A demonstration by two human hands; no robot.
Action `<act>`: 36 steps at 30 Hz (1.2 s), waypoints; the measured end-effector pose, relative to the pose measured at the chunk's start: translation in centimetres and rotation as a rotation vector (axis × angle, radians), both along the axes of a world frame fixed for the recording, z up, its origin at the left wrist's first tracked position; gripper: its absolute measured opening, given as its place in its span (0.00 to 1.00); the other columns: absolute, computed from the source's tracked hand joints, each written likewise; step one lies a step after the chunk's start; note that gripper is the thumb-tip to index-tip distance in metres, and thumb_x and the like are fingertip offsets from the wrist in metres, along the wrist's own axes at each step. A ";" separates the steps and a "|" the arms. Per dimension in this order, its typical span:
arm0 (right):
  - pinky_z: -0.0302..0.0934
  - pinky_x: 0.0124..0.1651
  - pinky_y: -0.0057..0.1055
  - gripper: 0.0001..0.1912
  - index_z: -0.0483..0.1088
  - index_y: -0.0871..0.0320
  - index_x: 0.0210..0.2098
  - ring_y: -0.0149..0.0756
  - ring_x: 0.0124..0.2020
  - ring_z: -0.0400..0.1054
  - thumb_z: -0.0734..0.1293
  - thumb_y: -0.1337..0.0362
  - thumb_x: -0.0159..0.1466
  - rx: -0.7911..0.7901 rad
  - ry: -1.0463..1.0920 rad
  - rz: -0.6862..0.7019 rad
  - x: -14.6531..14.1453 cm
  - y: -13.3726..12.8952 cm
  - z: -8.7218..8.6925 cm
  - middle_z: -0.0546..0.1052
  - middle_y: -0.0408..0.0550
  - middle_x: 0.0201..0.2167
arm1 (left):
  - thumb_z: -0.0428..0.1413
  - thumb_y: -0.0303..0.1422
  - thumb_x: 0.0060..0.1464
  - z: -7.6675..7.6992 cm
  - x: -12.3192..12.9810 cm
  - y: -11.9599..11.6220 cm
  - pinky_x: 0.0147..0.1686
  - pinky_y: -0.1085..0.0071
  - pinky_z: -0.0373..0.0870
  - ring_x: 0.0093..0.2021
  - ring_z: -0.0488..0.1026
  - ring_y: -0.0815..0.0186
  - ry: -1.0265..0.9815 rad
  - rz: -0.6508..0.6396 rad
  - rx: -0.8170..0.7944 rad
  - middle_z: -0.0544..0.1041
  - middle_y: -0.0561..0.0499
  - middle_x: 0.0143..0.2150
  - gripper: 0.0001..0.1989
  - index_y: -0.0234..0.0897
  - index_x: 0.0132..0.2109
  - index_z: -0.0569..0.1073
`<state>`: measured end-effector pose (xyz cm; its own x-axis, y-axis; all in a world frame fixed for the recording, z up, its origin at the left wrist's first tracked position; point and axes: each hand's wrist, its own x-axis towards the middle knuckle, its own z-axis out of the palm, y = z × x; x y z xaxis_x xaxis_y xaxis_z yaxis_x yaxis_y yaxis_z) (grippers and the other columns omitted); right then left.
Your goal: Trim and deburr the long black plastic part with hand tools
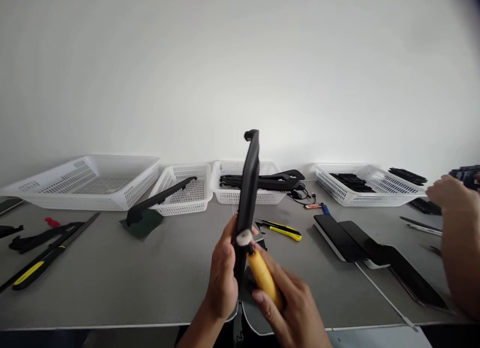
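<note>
My left hand (222, 275) is wrapped round a long black plastic trim part (249, 188), which stands nearly upright and has a small hook at its top end. In my right hand (290, 300) is a tool with a yellow handle (265, 278). Its small round whitish head (244, 237) lies against or just in front of the black part; which of these I cannot tell. The fingers of my right hand close round the handle. On the table behind my hands lies a yellow utility knife (284, 230).
Along the wall stand white plastic baskets (182, 208), some holding black parts. At left lie a file with a black and yellow handle (35, 273), black parts and a red piece (52, 222). Several phone-like slabs (339, 238) lie at right. Another person's arm (459, 238) reaches in there.
</note>
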<state>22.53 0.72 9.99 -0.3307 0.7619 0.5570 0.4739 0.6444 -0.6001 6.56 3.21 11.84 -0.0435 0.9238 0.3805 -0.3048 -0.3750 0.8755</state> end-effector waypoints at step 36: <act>0.66 0.28 0.32 0.27 0.77 0.58 0.31 0.41 0.25 0.72 0.68 0.38 0.65 -0.571 0.216 -0.466 5.6 -0.3 -7.8 0.76 0.46 0.24 | 0.57 0.35 0.68 -6.4 -5.7 0.6 0.31 0.71 0.79 0.32 0.76 0.65 -0.645 0.292 -0.774 0.81 0.45 0.39 0.12 0.35 0.47 0.83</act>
<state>28.13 0.42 2.19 0.1669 0.9847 0.0507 0.4548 -0.0313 -0.8900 0.82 3.85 5.41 -0.2881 0.8258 -0.4848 -0.7870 0.0842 0.6111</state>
